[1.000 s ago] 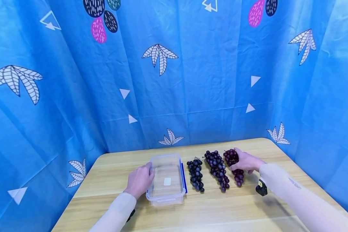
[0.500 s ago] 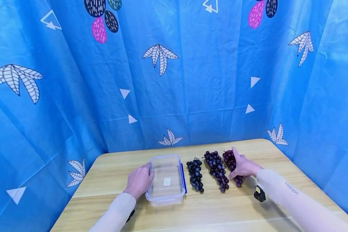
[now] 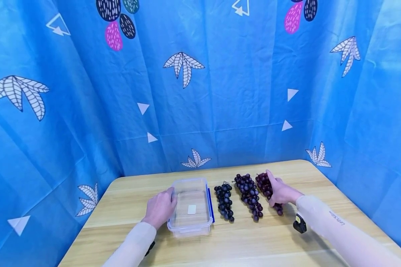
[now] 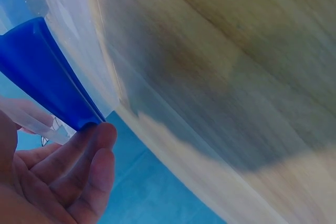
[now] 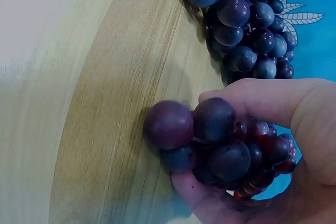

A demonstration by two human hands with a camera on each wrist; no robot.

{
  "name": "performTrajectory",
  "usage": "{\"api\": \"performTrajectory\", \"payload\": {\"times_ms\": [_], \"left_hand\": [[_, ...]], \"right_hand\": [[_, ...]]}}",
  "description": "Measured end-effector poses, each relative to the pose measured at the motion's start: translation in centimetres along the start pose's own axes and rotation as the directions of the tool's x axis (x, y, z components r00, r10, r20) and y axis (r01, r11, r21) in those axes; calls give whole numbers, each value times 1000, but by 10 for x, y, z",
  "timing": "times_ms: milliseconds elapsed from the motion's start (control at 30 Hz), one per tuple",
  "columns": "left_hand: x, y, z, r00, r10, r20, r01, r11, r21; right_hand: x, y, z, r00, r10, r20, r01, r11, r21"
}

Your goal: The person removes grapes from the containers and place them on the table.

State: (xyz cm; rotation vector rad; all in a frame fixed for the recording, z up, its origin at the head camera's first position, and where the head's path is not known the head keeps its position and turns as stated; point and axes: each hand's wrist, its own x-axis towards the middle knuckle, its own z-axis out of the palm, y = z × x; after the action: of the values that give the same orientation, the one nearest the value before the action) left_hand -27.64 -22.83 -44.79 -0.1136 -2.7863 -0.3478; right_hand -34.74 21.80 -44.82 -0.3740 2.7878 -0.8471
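A clear plastic food container with blue side latches stands on the table, its top uncovered. My left hand grips its left side; in the left wrist view the fingertips sit at the blue latch. At the right, my right hand holds a dark red bunch of grapes. In the right wrist view the thumb and fingers wrap around that bunch, its lower grapes sticking out between them. The palm hides part of it in the head view.
Between the container and the right hand lie two dark bunches of grapes, a smaller black one and a longer purple one. A blue patterned curtain hangs behind the wooden table.
My right hand's thumb and fingers have closed round the red bunch, and its lower end has shifted slightly right. The left hand and the container stay put.
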Motion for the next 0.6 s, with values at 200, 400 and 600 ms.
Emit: {"api": "performTrajectory", "payload": {"times_ms": [200, 400, 600], "left_hand": [[1, -4, 1, 1000, -5, 11, 5, 1000, -3], [3, -3, 0, 1000, 17, 9, -17, 1000, -2], [5, -3, -1, 999, 15, 29, -15, 1000, 2]], "right_hand": [[1, -2, 0, 999, -35, -20, 34, 998, -48], [-5, -6, -7, 1000, 0, -5, -1, 998, -58], [-16, -11, -20, 1000, 16, 15, -14, 993, -116]]}}
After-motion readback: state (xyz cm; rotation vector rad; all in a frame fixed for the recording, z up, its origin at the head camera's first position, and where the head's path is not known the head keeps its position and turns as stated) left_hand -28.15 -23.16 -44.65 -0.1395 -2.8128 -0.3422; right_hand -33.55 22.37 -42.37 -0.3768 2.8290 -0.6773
